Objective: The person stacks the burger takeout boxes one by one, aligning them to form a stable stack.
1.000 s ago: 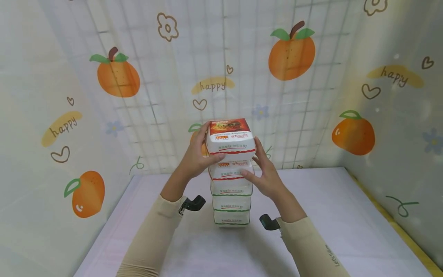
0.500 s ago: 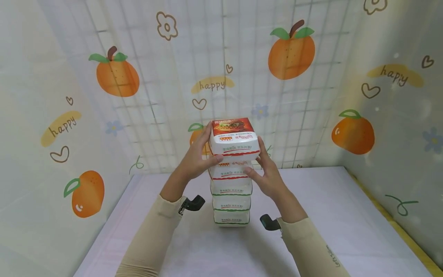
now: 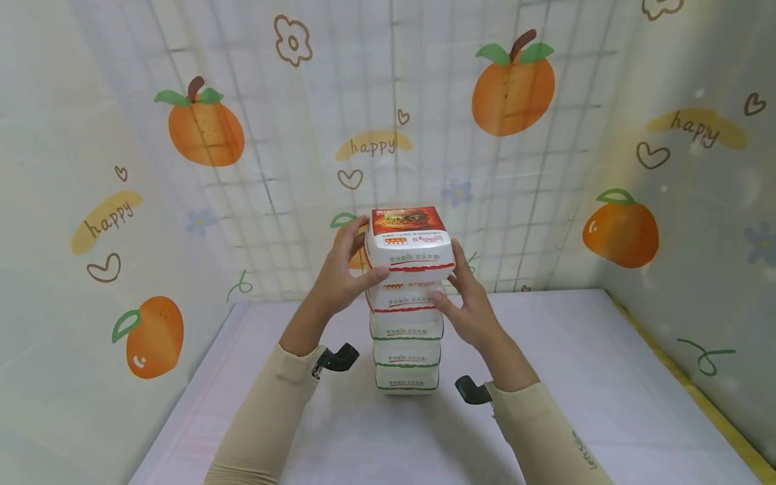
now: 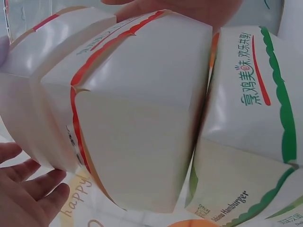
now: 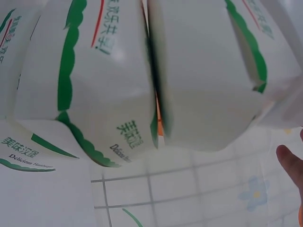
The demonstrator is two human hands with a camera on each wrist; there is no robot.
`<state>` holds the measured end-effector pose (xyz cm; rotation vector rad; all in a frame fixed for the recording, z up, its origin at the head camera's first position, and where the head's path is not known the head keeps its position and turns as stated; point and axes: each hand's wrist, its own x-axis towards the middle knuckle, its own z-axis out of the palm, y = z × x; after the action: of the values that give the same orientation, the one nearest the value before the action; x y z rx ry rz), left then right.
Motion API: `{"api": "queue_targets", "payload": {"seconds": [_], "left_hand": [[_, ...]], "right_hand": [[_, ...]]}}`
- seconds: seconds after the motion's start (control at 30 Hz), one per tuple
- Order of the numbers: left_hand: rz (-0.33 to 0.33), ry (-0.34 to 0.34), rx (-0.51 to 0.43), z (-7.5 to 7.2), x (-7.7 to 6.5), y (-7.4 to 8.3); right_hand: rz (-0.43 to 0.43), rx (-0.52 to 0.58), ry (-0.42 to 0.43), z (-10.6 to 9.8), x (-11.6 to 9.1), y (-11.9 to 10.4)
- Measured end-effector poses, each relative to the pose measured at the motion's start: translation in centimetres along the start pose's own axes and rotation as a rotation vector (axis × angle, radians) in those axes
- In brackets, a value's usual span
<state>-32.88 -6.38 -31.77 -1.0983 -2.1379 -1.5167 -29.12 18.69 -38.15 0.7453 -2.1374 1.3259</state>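
Burger boxes stand in one upright column. The uppermost box (image 3: 409, 259) has a red lid with a burger picture, a white front and a red wavy edge. My left hand (image 3: 342, 273) is beside its left side, thumb at the lower front edge. In the left wrist view the left fingers (image 4: 35, 187) are spread loosely by the box's side. My right hand (image 3: 469, 306) has a forefinger along the top box's right side and its thumb at the front of the second box (image 3: 403, 296). Several boxes with green wavy edges (image 3: 407, 350) are stacked underneath.
The column stands on a pale lilac tabletop (image 3: 570, 397). Behind it hangs a white curtain (image 3: 424, 87) printed with oranges and the word happy. A black camera (image 3: 339, 357) juts from each wrist. A yellow strip (image 3: 685, 384) runs along the table's right edge.
The uppermost box has shifted slightly right, between the first and second head frames. Since then the left fingers have loosened away from its side, while the right hand stays nearly still.
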Motion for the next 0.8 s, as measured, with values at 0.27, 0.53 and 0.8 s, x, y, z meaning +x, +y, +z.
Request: {"api": "queue_targets", "payload": {"seconds": [0.27, 0.53, 0.8], "left_hand": [[0.043, -0.006, 0.025, -0.1, -0.3, 1.2], [0.089, -0.02, 0.02, -0.4, -0.9, 2.9], [0.081, -0.018, 0.026, -0.4, -0.5, -0.5]], "right_hand": [[0.032, -0.03, 0.018, 0.1, -0.1, -0.2], [0.053, -0.033, 0.011, 0.3, -0.3, -0.4], [0.028, -0.017, 0.011, 0.4, 0.0, -0.2]]}}
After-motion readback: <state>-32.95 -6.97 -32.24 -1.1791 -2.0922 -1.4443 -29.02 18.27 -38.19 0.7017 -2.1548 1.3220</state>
